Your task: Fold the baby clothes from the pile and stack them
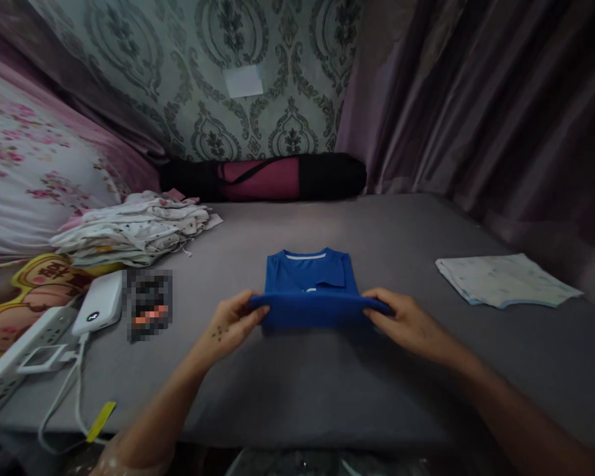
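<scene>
A blue shirt [302,268] with a pale strip inside its neckline lies on the grey sheet, its sides turned in. Its near part is raised into a fold that stands up between my hands. My left hand [233,324] pinches the left end of this raised edge between thumb and fingers. At the right end, my right hand [396,320] grips the same edge in a like pinch. The fold hides the middle of the shirt from view.
Folded pale cloth [506,281] lies at right. At left are a pile of white clothes [139,228], a white power bank [99,304] with cables, a power strip [27,354] and a yellow cushion [24,301]. A long black-and-maroon bag [262,178] rests against the wall.
</scene>
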`<state>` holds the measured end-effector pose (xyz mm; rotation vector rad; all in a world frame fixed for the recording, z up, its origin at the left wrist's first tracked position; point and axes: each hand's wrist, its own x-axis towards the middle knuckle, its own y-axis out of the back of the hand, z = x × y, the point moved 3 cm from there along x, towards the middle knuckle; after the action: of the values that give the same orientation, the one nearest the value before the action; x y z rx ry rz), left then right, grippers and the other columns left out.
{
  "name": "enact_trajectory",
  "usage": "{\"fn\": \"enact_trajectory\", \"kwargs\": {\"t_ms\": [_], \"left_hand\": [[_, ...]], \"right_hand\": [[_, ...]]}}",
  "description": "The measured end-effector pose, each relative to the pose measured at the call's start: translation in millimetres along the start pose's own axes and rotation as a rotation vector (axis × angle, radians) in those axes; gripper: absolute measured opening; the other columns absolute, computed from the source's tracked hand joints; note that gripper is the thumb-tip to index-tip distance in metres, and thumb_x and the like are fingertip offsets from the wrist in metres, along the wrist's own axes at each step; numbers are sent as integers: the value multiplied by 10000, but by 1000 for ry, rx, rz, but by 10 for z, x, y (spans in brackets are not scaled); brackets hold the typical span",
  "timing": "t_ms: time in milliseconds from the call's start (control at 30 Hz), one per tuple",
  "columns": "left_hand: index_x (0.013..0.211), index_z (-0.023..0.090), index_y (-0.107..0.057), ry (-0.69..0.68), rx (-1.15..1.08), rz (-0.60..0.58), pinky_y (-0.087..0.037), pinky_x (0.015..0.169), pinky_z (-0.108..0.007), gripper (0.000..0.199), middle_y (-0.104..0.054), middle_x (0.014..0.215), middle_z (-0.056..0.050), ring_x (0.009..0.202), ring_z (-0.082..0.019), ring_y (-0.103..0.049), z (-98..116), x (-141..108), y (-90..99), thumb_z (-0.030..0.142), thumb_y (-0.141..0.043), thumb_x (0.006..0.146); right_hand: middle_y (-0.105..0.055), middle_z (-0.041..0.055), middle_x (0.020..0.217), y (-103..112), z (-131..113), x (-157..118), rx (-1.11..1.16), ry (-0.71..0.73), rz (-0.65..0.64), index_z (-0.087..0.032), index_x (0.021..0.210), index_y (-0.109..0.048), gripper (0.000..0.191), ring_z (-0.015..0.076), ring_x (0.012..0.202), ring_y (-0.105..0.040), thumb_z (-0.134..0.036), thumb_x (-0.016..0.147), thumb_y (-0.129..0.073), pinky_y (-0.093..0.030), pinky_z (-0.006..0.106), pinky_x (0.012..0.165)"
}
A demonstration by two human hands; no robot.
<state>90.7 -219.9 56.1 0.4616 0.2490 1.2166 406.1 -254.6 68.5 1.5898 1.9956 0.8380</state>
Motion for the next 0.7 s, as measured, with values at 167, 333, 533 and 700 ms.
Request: {"fn": "enact_trajectory", "kwargs": {"t_ms": [167, 333, 533, 700], "left_hand": [[871, 149, -626, 42, -29, 379, -442, 636, -244, 234, -626, 759, -20, 699, -152, -569, -232, 565, -184, 336, -484, 875], [915, 169, -605, 91, 306, 492, -416, 674, -259, 197, -624, 760, -35, 722, -168, -593, -408, 970, -331, 223, -415, 918], [1089, 186, -560, 163, 602, 401, -436, 707, -275, 240, -689, 905, -94, 833, -213, -660, -579, 1181, -367, 257, -360, 977], [1115, 157, -519, 210, 773, 339, -443, 686, -297, 304, -696, 941, -136, 849, -249, -678, -625, 1261, -391, 294, -274, 998]], "right_hand": [[-679, 61, 812, -173, 262, 619, 49, -88, 415, -176, 928, -619, 266, 194, 720, -625, -378, 885, -452, -479, 298, 651], [-673, 98, 813, -287, 362, 1017, -270, -266, 419, -164, 969, -613, 312, 217, 730, -624, -351, 936, -365, -427, 301, 649], [-691, 151, 928, -335, 411, 1217, -475, -358, 279, -162, 1170, -575, 441, 280, 881, -665, -411, 998, -254, -444, 363, 761], [-683, 191, 1021, -348, 410, 1292, -535, -414, 225, -129, 1215, -546, 468, 306, 993, -653, -410, 1010, -233, -447, 415, 844]]}}
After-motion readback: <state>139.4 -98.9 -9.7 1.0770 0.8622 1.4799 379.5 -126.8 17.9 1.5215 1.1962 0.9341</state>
